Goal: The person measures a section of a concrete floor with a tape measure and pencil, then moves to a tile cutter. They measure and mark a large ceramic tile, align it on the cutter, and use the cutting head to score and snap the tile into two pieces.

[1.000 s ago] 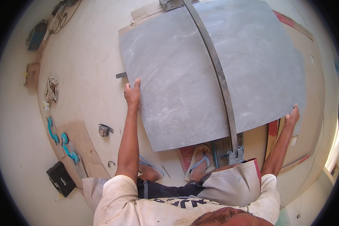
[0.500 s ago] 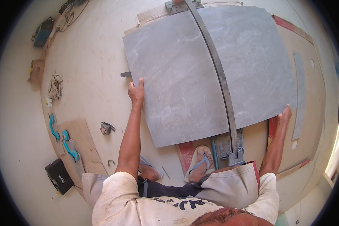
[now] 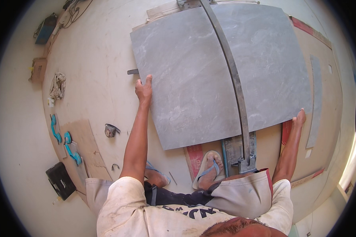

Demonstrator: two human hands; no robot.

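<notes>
A large grey marbled tile [image 3: 182, 83] lies beneath the long metal rail [image 3: 228, 55] of a manual tile cutter. My left hand [image 3: 144, 90] is closed on the tile's left edge, thumb on top and fingers hidden underneath. At the near right corner my right hand [image 3: 300, 117] grips the tile, its fingers partly out of sight below. The cutter's base [image 3: 232, 152] sticks out toward me past the tile's near edge. A dark support bar [image 3: 133, 72] juts out from under the left edge, just beyond my left hand.
Left on the floor lie a tape measure [image 3: 110, 130], teal suction lifters [image 3: 72, 150], a black case [image 3: 61, 181] and a crumpled cloth [image 3: 57, 85]. A narrow grey tile strip [image 3: 315, 98] rests on cardboard [image 3: 327, 87] at right. My sandalled foot [image 3: 209, 168] stands beside the cutter.
The tile has slid slightly away from me along the cutter, with both hands still on it. More of the cutter's base shows at the near side.
</notes>
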